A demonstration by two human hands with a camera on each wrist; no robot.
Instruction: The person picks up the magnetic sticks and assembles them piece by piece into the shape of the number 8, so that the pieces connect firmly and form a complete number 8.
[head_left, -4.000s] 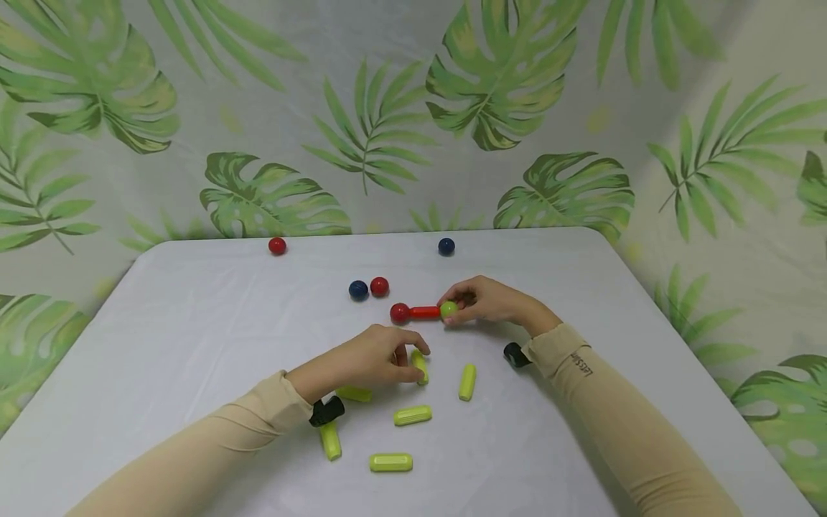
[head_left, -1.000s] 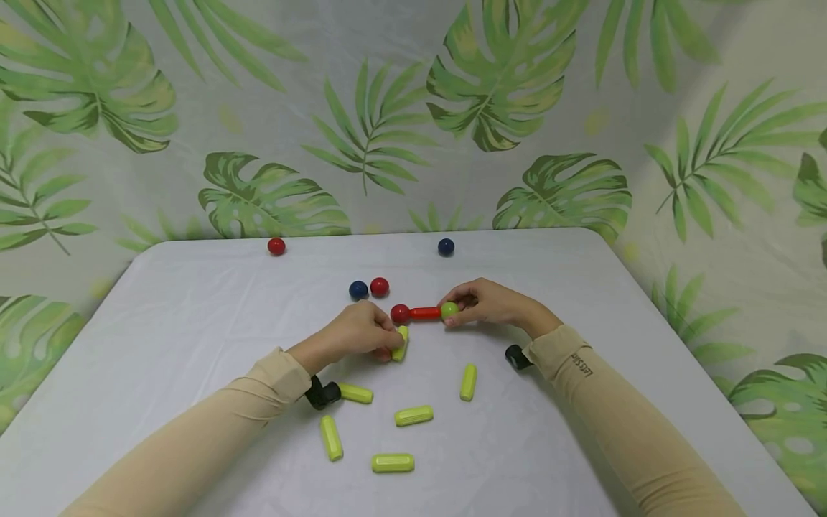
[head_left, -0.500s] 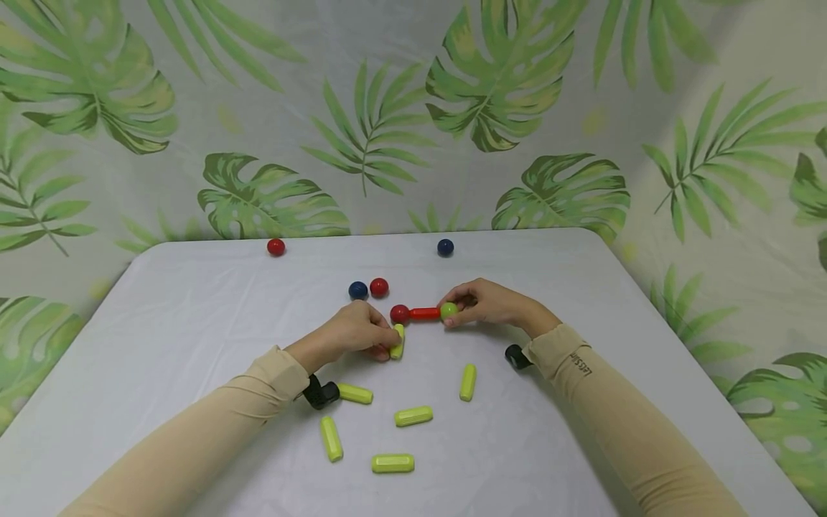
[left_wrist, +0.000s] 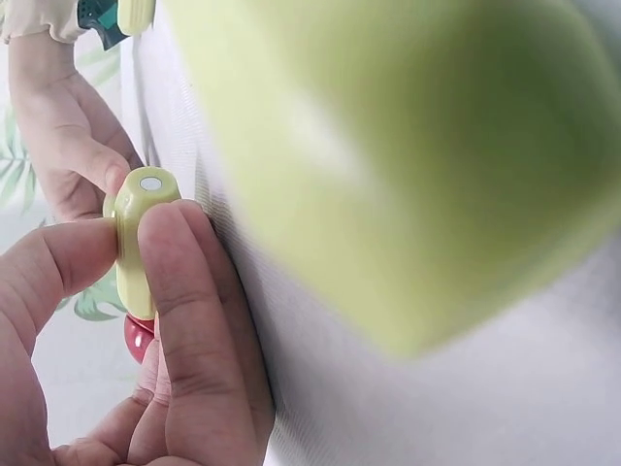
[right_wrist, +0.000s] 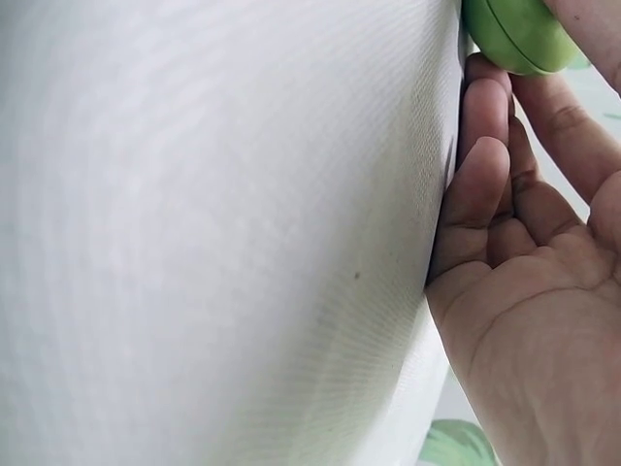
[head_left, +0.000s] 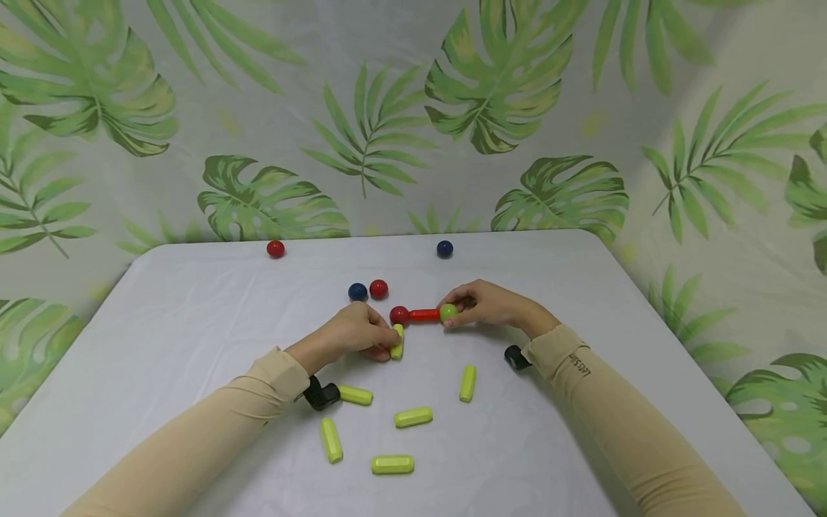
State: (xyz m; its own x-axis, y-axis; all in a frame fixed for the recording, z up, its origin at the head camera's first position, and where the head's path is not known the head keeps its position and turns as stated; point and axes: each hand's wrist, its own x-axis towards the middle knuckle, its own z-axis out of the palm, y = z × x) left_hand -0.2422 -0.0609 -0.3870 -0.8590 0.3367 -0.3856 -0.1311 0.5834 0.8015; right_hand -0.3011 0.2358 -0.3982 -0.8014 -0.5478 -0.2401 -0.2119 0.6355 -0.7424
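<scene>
My left hand (head_left: pixel 357 332) pinches a yellow-green rod (head_left: pixel 397 342) between thumb and fingers; in the left wrist view the rod (left_wrist: pixel 146 233) shows a round silvery disc on its end. Its far end meets, or lies right by, a red ball (head_left: pixel 399 314). From that ball a red rod (head_left: pixel 423 314) runs right to a green ball (head_left: pixel 449 311). My right hand (head_left: pixel 491 305) holds the green ball between thumb and fingers. Part of this green ball (right_wrist: pixel 519 34) shows at the top of the right wrist view.
Behind the joined pieces lie a blue ball (head_left: pixel 357 291) and a red ball (head_left: pixel 378 289). Farther back are another red ball (head_left: pixel 276 249) and blue ball (head_left: pixel 444 248). Several loose yellow-green rods, one a rod (head_left: pixel 413 416) at centre, lie on the white table (head_left: pixel 549 459) nearer me.
My left hand has picked up a yellow-green rod and carried it left and away from me to the red ball. Over the last half second both hands stay nearly still.
</scene>
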